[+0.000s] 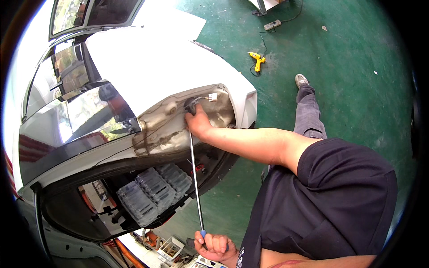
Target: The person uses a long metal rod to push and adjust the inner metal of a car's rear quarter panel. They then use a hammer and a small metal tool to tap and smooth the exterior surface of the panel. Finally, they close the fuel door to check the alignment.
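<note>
My left hand [216, 246], low in the view, is closed round the blue handle of a long-shafted screwdriver [195, 178]. Its metal shaft runs up to the underside of my right hand [197, 123], where the tip is hidden. That right hand is closed, thumb against a dark, soft-looking piece [191, 105] in the bare lamp recess [163, 129] of a white car [165, 58]. A short wire leads from the dark piece to a white connector [212, 97]. Whether my right fingers also touch the shaft is hidden.
Below the recess, the open boot holds several clear plastic-looking packs [154, 192]. A yellow glue gun [257, 61] lies on the green floor [348, 67], near a power strip [272, 25] with a cord. A white crate [170, 248] stands beyond the boot.
</note>
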